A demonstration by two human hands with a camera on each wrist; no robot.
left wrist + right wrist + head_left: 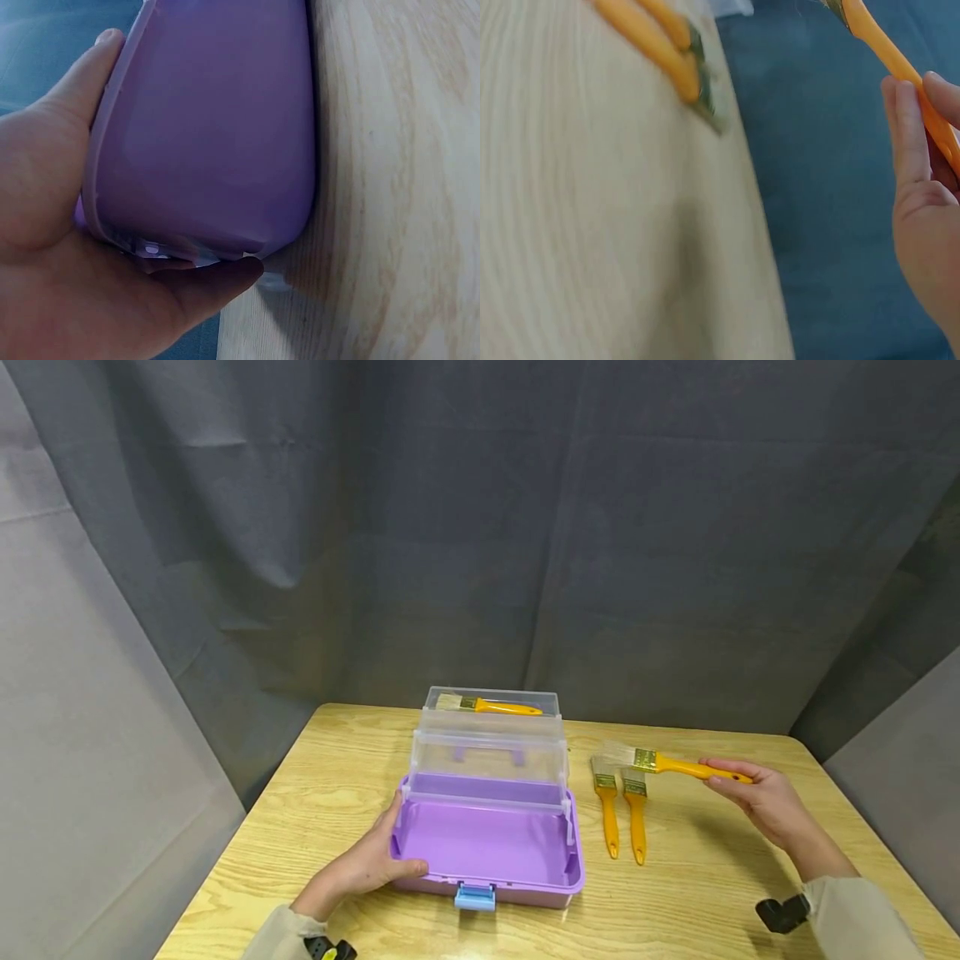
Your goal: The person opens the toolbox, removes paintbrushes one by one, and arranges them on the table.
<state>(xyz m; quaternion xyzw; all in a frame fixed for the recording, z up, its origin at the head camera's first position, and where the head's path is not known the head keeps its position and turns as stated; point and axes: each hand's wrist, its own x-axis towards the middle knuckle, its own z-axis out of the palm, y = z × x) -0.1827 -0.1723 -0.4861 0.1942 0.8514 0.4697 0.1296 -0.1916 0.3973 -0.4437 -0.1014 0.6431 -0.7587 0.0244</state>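
My right hand [768, 797] pinches a paintbrush [686, 767] by the end of its yellow handle, its pale bristles pointing left above the table. The right wrist view shows the fingers and thumb on that yellow handle [889, 49]. Two similar paintbrushes [610, 822] [637, 827] lie side by side below it, right of a purple storage box [487, 839]. The box stands unfolded, with clear tiered trays [491, 756] raised at its back. My left hand [367, 860] grips the box's front left corner, thumb at the front rim and fingers along the left side.
Another paintbrush [510, 707] lies in the top clear tray. A blue latch [475, 897] hangs at the box's front. The wooden table [300, 810] ends at a dark grey curtain [465, 527] behind, with lighter panels [90, 710] at the sides.
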